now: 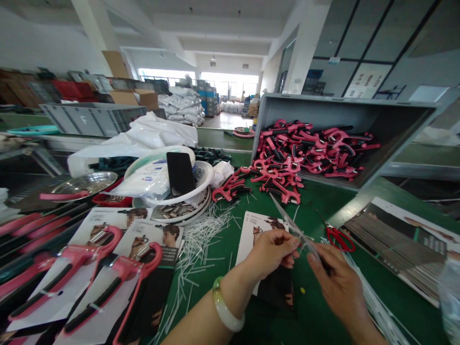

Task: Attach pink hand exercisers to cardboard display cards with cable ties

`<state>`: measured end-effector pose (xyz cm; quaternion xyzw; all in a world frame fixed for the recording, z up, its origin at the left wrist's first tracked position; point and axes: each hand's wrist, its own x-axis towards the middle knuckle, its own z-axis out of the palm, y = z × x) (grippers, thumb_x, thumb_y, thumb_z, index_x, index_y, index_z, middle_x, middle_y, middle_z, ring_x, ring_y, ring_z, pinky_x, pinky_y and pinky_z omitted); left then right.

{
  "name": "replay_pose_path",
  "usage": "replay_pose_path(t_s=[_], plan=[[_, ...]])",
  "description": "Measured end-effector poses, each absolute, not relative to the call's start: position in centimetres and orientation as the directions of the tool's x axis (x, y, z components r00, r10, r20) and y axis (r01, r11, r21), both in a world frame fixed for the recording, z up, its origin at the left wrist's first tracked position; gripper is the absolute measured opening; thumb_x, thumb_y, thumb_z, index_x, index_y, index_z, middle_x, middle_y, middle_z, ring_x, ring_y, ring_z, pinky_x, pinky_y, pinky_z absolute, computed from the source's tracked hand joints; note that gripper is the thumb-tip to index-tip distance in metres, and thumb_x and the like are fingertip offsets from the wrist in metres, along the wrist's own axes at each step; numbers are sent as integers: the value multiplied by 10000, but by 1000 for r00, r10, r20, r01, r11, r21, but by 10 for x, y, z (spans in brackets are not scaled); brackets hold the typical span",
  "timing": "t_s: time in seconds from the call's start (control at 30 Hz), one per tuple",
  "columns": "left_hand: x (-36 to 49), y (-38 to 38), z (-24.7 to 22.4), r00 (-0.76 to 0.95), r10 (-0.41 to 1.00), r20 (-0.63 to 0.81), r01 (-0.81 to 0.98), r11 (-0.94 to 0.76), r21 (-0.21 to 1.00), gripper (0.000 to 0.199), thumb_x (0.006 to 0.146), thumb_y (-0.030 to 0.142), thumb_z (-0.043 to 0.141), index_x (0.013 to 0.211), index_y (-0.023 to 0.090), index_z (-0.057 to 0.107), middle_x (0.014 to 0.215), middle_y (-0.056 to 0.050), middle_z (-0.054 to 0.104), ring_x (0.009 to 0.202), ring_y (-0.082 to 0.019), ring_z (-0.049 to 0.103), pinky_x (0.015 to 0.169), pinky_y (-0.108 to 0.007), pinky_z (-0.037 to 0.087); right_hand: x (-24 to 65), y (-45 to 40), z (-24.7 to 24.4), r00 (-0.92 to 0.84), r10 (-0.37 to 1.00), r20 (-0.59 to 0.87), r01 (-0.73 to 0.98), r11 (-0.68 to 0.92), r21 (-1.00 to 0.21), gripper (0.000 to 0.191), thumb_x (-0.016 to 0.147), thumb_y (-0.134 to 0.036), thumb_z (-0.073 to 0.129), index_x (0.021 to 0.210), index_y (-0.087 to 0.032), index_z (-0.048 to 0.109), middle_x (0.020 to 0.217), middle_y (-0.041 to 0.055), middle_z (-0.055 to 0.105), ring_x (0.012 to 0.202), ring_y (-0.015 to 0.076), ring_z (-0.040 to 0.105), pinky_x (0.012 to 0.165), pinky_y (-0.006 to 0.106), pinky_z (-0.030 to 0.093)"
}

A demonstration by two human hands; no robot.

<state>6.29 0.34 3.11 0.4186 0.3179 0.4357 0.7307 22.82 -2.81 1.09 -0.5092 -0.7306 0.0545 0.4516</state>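
Note:
My left hand (271, 254), with a jade bangle on the wrist, is closed in a pinch over a printed card (247, 235) on the green table. What its fingertips hold is too small to make out. To its right, my right hand (334, 282) is closed on a thin translucent strip (287, 215) that slants up and to the left. The two hands are close together. Red scissors (339, 238) lie just beyond my right hand. At the left, pink and black hand grips (124, 273) rest on printed cards (172, 239).
A tilted grey crate (391, 143) spills pink grips (283, 167) at the back right. White ties (201, 239) lie left of the centre. A phone (180, 173) leans on bowls (203, 179). Stacked cards (402, 244) lie at the right.

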Motion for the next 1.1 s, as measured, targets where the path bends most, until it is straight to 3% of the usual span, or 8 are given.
replay_pose_path(t_s=[0.2, 0.37, 0.43, 0.53, 0.77, 0.9, 1.0, 1.1], plan=[[59, 2, 25, 322, 939, -120, -452, 264, 852, 501, 557, 525, 758, 768, 148, 503, 599, 58, 557, 426, -28, 493, 446, -161, 442, 223, -29, 8, -198, 728, 657, 733, 555, -394, 255, 876, -291, 530, 1098, -204, 619, 943, 64, 598, 852, 160, 602, 713, 267, 518], [44, -5, 23, 187, 978, -89, -505, 174, 846, 555, 646, 523, 704, 1029, 231, 429, 686, 75, 548, 521, -59, 539, 533, -203, 475, 219, -28, 1, -376, 622, 687, 738, 649, -184, 263, 891, -264, 497, 1108, -163, 604, 931, 93, 586, 845, 183, 583, 693, 298, 521], [36, -6, 21, 209, 973, -98, -394, 176, 902, 572, 619, 498, 729, 1052, 227, 472, 668, 77, 515, 518, -60, 508, 524, -204, 457, 215, -28, -1, -444, 597, 668, 736, 668, -108, 256, 898, -262, 475, 1080, -152, 616, 914, 102, 592, 847, 199, 577, 691, 315, 523], [25, -5, 14, 277, 947, -164, -116, 202, 972, 394, 614, 450, 730, 828, 149, 593, 587, 49, 494, 485, -58, 450, 463, -179, 370, 207, -29, -2, -506, 586, 633, 732, 680, -45, 250, 904, -246, 448, 1043, -154, 634, 891, 105, 604, 845, 212, 575, 698, 334, 525], [9, 1, -4, -82, 996, -23, 125, 34, 992, 256, 722, 415, 600, 700, 160, 597, 860, -25, 541, 671, -110, 508, 508, -186, 422, 193, -22, -7, -489, 680, 546, 767, 634, -102, 241, 829, -250, 579, 1014, -113, 650, 899, 126, 619, 832, 234, 579, 692, 364, 524], [0, 2, -12, -38, 999, 21, 336, -7, 942, 313, 753, 422, 582, 928, 172, 648, 969, -65, 597, 833, -175, 569, 763, -304, 480, 180, -15, -10, -466, 737, 490, 773, 609, -180, 309, 740, -316, 695, 989, -136, 660, 887, 109, 627, 832, 239, 584, 720, 382, 520], [-8, 3, -18, -51, 991, 124, 620, -66, 782, 429, 707, 384, 652, 1089, 190, 641, 1240, -119, 520, 1152, -272, 469, 1004, -420, 342, 176, -9, -9, -480, 731, 485, 738, 635, -227, 400, 709, -400, 714, 1030, -171, 649, 915, 98, 645, 865, 237, 593, 745, 375, 516], [-15, 4, -24, 8, 995, 100, 735, -74, 674, 495, 709, 376, 650, 1183, 240, 603, 1369, -110, 436, 1258, -303, 382, 1045, -457, 290, 191, 14, -2, -503, 706, 499, 690, 675, -260, 353, 768, -477, 629, 980, -197, 660, 919, 78, 658, 876, 213, 598, 772, 344, 495]])
